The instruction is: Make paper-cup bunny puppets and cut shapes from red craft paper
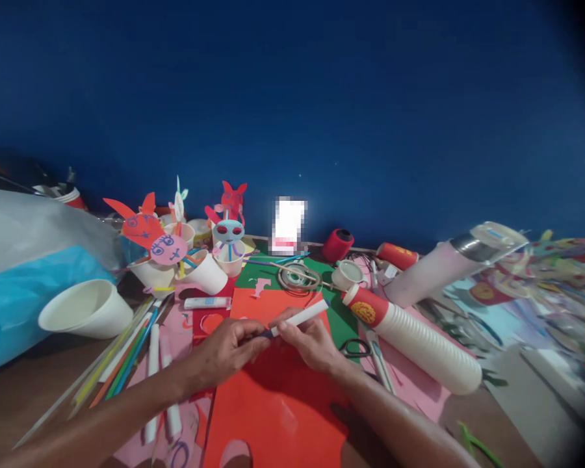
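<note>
A white marker [305, 314] with a dark end is held at a slant over the red paper [277, 403]. My right hand [312, 341] is closed around its white barrel. My left hand [231, 348] pinches what looks like the marker's dark cap at the lower end; whether the cap is on or off cannot be made out. Beyond my hands, small pink paper scraps [260, 287] lie on the sheets. To the left is another white marker [207, 303]. Black-handled scissors [355, 349] rest near my right wrist.
White paper cups [209, 273] with animal-face cutouts stand at the back left, near a large cup [85, 309]. Coloured sticks [127, 354] and markers lie by my left arm. On the right are a long cup stack [419, 341] and a phone-like bright screen [288, 224] stands behind.
</note>
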Demonstrator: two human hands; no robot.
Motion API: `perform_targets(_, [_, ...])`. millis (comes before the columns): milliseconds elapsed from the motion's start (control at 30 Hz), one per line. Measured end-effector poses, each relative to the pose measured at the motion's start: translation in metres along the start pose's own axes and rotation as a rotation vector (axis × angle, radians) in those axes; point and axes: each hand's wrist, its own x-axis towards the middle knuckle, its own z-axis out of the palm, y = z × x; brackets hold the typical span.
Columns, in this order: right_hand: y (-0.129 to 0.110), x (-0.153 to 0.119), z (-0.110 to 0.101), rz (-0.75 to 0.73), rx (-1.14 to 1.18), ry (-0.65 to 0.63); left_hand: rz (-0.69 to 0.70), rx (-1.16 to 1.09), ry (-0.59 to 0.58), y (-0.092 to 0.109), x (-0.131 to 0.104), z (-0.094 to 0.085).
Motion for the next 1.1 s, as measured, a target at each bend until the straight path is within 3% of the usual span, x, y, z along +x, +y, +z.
perform_targets(133, [-0.001,-0.001,0.003,-0.024,0.051,0.082,0.064,0.136,-0.022,0.008,0.001,-0.002])
perform_targets(300, [-0.015,0.006,-0.005,-0.037,0.120,0.175,0.027,0.067,-0.049,0.016,-0.003,-0.006])
perform_targets(400, [-0.032,0.015,-0.030,-0.140,0.146,0.349,-0.059,-0.026,-0.177,0.017,-0.009,-0.007])
perform_targets(467, [-0.039,0.019,-0.044,-0.181,0.156,0.398,-0.112,-0.047,-0.287,0.019,-0.011,-0.005])
perform_targets(533, [-0.038,0.020,-0.047,-0.202,0.175,0.404,-0.075,0.024,-0.325,0.021,-0.011,0.000])
perform_targets(600, [-0.031,0.020,-0.041,-0.173,0.184,0.255,0.055,0.227,-0.247,0.022,-0.011,0.007])
perform_targets(733, [-0.012,0.018,-0.024,-0.176,0.257,0.190,0.305,0.638,-0.012,0.014,-0.017,0.022])
perform_targets(867, [0.003,0.013,-0.009,-0.066,0.213,0.239,0.440,0.767,0.064,-0.007,-0.025,0.028])
perform_targets(967, [0.011,0.005,0.003,0.009,0.129,0.259,0.481,0.816,0.185,-0.022,-0.027,0.027])
perform_targets(1100, [0.025,-0.001,0.015,0.022,0.112,0.255,0.499,0.841,0.299,-0.027,-0.024,0.021])
